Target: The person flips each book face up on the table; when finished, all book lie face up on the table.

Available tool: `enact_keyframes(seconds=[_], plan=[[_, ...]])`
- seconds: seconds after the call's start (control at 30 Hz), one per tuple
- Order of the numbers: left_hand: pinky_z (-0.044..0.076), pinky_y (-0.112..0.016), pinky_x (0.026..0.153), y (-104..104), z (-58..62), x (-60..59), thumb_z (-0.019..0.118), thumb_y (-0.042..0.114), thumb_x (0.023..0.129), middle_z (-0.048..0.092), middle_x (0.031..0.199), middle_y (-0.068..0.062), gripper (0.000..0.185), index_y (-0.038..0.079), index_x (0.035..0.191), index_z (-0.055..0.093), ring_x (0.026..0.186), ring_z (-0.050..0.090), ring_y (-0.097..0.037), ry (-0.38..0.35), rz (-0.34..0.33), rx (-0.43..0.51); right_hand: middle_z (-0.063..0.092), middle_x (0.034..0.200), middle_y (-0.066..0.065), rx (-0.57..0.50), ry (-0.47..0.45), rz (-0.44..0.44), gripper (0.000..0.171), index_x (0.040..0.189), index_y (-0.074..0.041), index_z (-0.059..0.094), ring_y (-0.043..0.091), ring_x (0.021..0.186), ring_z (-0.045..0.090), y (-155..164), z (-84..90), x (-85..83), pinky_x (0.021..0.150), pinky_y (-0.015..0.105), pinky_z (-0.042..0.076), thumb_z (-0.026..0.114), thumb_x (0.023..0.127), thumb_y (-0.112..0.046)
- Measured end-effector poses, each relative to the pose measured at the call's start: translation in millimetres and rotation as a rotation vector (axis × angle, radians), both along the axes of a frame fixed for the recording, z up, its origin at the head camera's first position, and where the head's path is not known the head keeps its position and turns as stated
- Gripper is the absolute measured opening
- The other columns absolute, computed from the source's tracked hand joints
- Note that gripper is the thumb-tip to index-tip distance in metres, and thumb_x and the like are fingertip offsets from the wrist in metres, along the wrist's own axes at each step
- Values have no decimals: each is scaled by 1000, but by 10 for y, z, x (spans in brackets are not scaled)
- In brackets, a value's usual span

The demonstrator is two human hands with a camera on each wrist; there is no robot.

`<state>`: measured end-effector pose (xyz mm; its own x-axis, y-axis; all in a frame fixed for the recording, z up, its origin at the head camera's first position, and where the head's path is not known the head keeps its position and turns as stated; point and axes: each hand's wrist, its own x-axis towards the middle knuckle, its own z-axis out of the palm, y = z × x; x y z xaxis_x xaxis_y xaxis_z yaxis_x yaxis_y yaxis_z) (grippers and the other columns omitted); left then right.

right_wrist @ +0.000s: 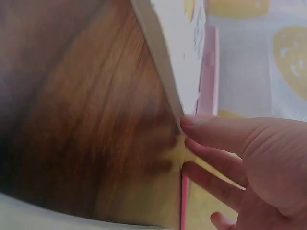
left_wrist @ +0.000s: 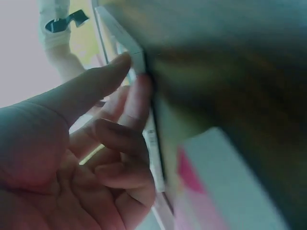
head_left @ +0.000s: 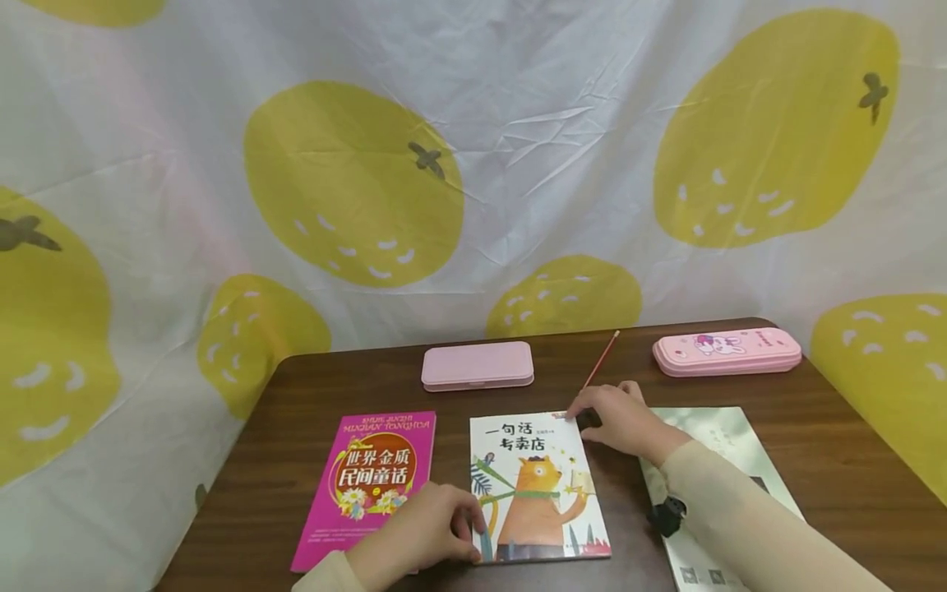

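Picture book (head_left: 538,487), bear on cover, flat near the tabletop's front edge, middle. Head view: left hand (head_left: 422,530) grips its near-left corner; right hand (head_left: 621,419) pinches its far-right corner. Magenta book (head_left: 367,485) just left; pamphlet (head_left: 721,485) right; pencil (head_left: 601,360), pink case (head_left: 477,365), rabbit pencil case (head_left: 727,351) along the back edge.
Left wrist view: fingers (left_wrist: 139,96) curled against the book's edge (left_wrist: 152,139).
Right wrist view: thumb (right_wrist: 216,129) on the lifted corner (right_wrist: 168,91).

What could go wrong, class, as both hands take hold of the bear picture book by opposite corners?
The right hand holds the bear book only at its far corner, so the cover may bend or slip. The red pencil lies just behind that hand and could be knocked rolling. The left hand may nudge the magenta book beside it.
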<state>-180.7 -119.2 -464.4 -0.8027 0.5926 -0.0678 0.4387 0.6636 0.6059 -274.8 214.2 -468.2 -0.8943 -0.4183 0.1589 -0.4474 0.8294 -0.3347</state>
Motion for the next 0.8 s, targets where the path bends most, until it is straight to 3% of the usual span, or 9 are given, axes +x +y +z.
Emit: enact_keyframes(seconds=[0.17, 0.4, 0.57, 0.7, 0.8], plan=[[42, -16, 58, 161, 73, -44, 85, 11, 74, 60, 61, 17, 14, 20, 80, 75, 57, 48, 7, 103, -29, -65, 72, 122, 2, 8, 12, -22, 29, 110, -25, 77, 29, 118, 64, 165, 33, 160, 96, 64, 29, 86, 83, -20], [42, -16, 64, 552, 138, -50, 85, 16, 76, 62, 67, 19, 14, 23, 83, 75, 64, 50, 6, 128, -38, -122, 70, 123, 5, -78, -6, -88, 27, 113, -20, 76, 35, 118, 62, 652, 11, 319, 95, 65, 30, 82, 87, -19], [42, -12, 67, 949, 88, -20, 85, 20, 76, 66, 76, 17, 15, 23, 88, 77, 71, 52, 6, 194, -105, -113, 72, 122, 8, -96, -36, -156, 27, 112, -18, 76, 40, 120, 61, 1052, 15, 363, 92, 66, 32, 83, 86, -18], [40, -12, 67, 1224, 23, 16, 87, 30, 76, 62, 90, 14, 25, 28, 99, 77, 76, 50, 5, 267, -166, -172, 72, 121, 10, -68, -54, -191, 27, 112, -17, 75, 42, 121, 61, 1382, -8, 364, 94, 68, 36, 82, 86, -17], [42, -13, 68, 1376, 14, 46, 88, 37, 78, 58, 98, 12, 32, 31, 106, 75, 80, 50, 3, 278, -186, -206, 71, 120, 12, -54, -55, -198, 25, 112, -15, 75, 42, 119, 61, 1633, -51, 377, 97, 68, 42, 81, 88, -17]])
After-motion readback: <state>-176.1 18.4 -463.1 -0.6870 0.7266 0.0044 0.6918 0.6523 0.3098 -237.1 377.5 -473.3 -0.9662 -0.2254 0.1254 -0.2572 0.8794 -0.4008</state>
